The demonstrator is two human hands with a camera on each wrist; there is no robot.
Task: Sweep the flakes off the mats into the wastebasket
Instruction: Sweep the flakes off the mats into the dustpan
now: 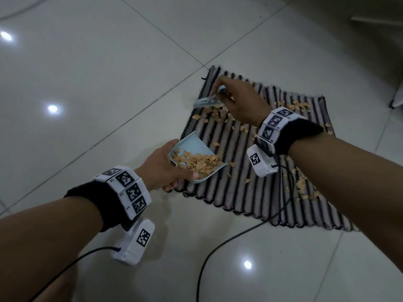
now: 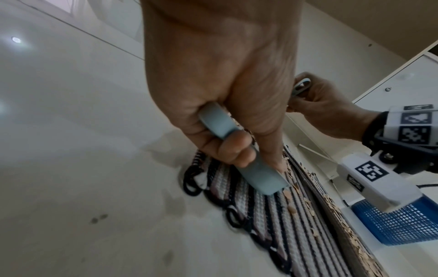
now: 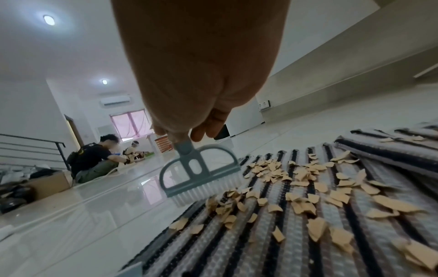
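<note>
Evidently the flakes [image 1: 220, 113] were light, thin and loose, easily scattered by a hard stroke. Most were strewn across the striped mat [image 1: 250, 171]; a heap was already held in the pale dustpan [image 1: 194, 158] at the mat's near-left edge. The dustpan's handle was gripped by the left hand [image 1: 163, 168]. The brush [image 3: 201, 174] was pinched by its short stem in the right hand [image 1: 242, 101], bristles at the mat's far-left edge. A blue wastebasket [image 2: 398, 223] was glimpsed beyond the mat.
</note>
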